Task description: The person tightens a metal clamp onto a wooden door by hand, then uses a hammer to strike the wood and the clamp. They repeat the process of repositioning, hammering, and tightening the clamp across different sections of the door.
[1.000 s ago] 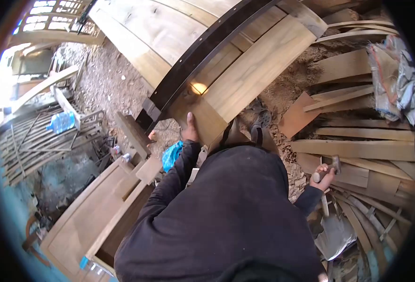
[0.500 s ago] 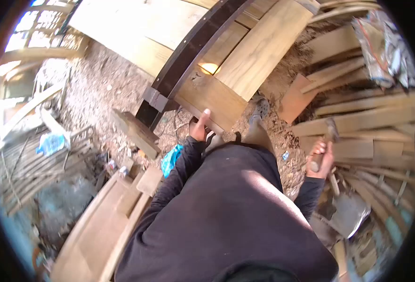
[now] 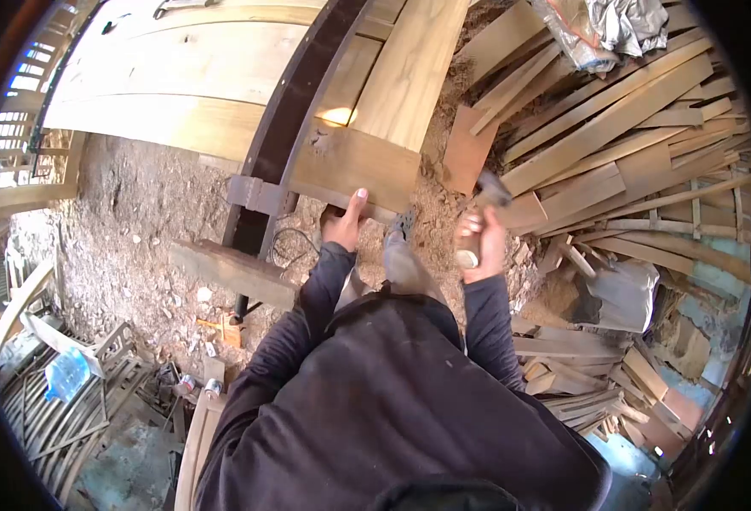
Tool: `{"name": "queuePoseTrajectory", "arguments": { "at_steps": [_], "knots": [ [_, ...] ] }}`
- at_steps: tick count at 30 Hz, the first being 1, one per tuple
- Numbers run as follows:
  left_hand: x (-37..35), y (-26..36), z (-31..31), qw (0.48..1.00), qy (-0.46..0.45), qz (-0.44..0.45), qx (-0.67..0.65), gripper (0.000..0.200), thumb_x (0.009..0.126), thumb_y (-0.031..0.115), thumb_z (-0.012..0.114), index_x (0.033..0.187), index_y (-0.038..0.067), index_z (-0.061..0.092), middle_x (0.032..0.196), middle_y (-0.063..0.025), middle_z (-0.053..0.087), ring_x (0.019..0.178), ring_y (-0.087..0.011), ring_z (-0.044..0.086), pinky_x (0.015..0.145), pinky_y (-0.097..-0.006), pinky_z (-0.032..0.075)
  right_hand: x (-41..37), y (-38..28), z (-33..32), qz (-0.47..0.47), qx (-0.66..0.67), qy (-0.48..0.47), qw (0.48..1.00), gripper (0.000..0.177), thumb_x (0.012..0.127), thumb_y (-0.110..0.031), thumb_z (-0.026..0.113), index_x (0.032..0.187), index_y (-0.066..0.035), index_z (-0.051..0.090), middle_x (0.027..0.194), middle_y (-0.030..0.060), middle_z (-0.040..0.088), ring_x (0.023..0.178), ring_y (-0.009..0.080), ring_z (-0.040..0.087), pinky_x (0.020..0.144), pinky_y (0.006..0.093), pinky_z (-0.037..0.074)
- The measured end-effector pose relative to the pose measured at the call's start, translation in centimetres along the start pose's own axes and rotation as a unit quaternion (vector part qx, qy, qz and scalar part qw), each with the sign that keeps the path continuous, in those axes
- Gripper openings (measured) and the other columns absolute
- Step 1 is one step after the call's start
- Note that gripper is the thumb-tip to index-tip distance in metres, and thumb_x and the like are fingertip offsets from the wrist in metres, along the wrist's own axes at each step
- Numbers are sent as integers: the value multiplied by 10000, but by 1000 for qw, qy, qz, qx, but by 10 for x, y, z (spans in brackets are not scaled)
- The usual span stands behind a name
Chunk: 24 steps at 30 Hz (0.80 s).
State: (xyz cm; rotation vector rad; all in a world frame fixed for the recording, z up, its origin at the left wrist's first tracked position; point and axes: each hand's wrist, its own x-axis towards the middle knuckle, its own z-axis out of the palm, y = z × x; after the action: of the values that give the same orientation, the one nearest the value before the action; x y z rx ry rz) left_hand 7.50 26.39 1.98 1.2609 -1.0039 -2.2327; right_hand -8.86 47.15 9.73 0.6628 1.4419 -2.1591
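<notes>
A hammer (image 3: 494, 189) is in my right hand (image 3: 484, 245), its fingers wrapped round the handle and its head pointing up and away from me. The hammer is to the right of a wooden panel's near end and apart from it. My left hand (image 3: 341, 228) grips the near edge of the end board (image 3: 354, 166) of that panel, thumb on top and the other fingers hidden under it. A long dark metal clamp bar (image 3: 290, 111) lies across the panel, just left of my left hand.
Offcuts and slats (image 3: 597, 187) lie piled on the right, with a silvery plastic bag (image 3: 627, 25) above them. A wood block (image 3: 235, 271) sits under the clamp's near end. A blue plastic bottle (image 3: 67, 375) lies at lower left. Wood chips cover the ground (image 3: 154, 204).
My right hand has brought the hammer leftward, closer to the panel's end. My left hand keeps its place on the board edge. The whole view has shifted, showing more of the right pile.
</notes>
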Motion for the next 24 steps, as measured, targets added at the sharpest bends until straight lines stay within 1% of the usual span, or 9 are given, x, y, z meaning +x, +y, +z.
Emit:
{"name": "queuePoseTrajectory", "arguments": {
  "at_steps": [1, 2, 4, 5, 10, 12, 20, 22, 24],
  "knots": [
    [3, 4, -2, 999, 6, 41, 13, 439, 830, 323, 741, 1105, 7, 612, 989, -52, 639, 816, -131, 613, 698, -276, 503, 0, 6, 6, 44, 2, -37, 998, 207, 981, -286, 486, 842, -135, 459, 646, -7, 482, 548, 117, 470, 516, 266, 455],
    [12, -5, -9, 997, -38, 51, 46, 521, 840, 401, 711, 1187, 34, 581, 1172, -89, 600, 1072, -191, 578, 915, -332, 446, 5, -6, -20, -28, -18, -7, 999, 233, 988, -295, 474, 829, -127, 451, 634, -18, 447, 538, 101, 429, 488, 251, 404],
    [6, 2, -4, 999, -2, -35, -2, 540, 817, 419, 727, 1162, 30, 581, 1118, -82, 618, 969, -175, 616, 832, -320, 496, 2, -41, -60, -6, 94, 29, 995, 301, 996, -325, 456, 771, -126, 450, 626, -24, 427, 540, 93, 405, 479, 247, 362],
    [5, -1, -4, 1000, 5, -29, -8, 544, 813, 423, 729, 1159, 31, 579, 1104, -78, 620, 945, -170, 621, 807, -319, 506, 9, -49, -90, -65, 31, 65, 995, 327, 992, -341, 463, 747, -124, 458, 621, -25, 425, 541, 96, 416, 494, 245, 376],
    [3, 0, -3, 1000, 20, -8, 12, 602, 784, 446, 745, 1182, 33, 559, 1077, -67, 626, 891, -175, 636, 755, -314, 526, -8, -54, -145, -92, 7, 99, 991, 269, 997, -331, 445, 817, -139, 501, 614, -5, 474, 528, 122, 466, 472, 257, 416],
    [2, -2, -2, 1000, 14, -11, 0, 594, 786, 450, 739, 1188, 54, 552, 1081, -68, 628, 921, -181, 640, 771, -320, 526, 6, -39, -188, -39, -42, 79, 995, 264, 988, -342, 471, 826, -135, 504, 628, -15, 477, 547, 113, 474, 497, 263, 425],
    [-8, -32, -32, 988, -63, -73, -119, 550, 896, 371, 633, 1316, 68, 450, 1154, -55, 603, 1062, -223, 615, 879, -361, 508, -4, -11, -158, 97, -228, 62, 967, 265, 972, -382, 510, 884, -132, 501, 635, 12, 504, 502, 130, 496, 439, 266, 419],
    [-40, -38, -40, 993, -33, -73, -90, 527, 931, 352, 583, 1349, 79, 416, 1180, -66, 599, 1120, -238, 588, 926, -384, 480, -8, -12, -147, 30, -308, 14, 951, 333, 969, -439, 487, 938, -107, 487, 638, 30, 506, 466, 135, 497, 407, 274, 416],
    [-34, -118, -105, 991, -19, -78, -109, 454, 937, 342, 577, 1291, 72, 487, 1130, -78, 629, 1066, -215, 618, 875, -340, 507, -12, -30, -120, -14, -369, -28, 929, 379, 970, -478, 459, 943, -101, 482, 637, 27, 492, 458, 132, 496, 410, 269, 421]
  ]
}}
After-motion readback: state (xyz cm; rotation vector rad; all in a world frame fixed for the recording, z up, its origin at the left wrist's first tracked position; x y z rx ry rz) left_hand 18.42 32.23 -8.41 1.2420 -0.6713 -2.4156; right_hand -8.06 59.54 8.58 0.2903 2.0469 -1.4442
